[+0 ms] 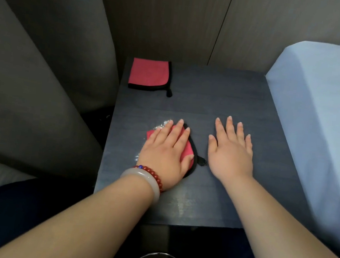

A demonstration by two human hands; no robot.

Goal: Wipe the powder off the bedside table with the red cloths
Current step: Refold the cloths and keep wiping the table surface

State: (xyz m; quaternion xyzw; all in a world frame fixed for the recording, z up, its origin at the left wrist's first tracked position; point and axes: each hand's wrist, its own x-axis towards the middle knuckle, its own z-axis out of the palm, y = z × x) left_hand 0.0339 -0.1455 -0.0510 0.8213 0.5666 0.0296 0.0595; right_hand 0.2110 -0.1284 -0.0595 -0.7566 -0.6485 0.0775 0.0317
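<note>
The left hand (165,149) presses flat, fingers spread, on a crumpled red cloth with black edging (188,150) (white powder (164,125) lies just beside its fingertips); the right hand (229,151) rests open on the dark wooden bedside table (222,92).

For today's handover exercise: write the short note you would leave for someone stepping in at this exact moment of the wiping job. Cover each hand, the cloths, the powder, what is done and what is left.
Left hand: flat, pressing a red cloth onto the bedside table, left of centre.
Right hand: open, palm down on the bare top, holding nothing.
Second red cloth: folded, untouched, at the far left corner.
Powder: white traces by the left fingertips and along the cloth's left edge; a faint smear near the front edge.
Done: wiping is under way.
Left: clear the remaining powder and smear; the second cloth is unused.
</note>
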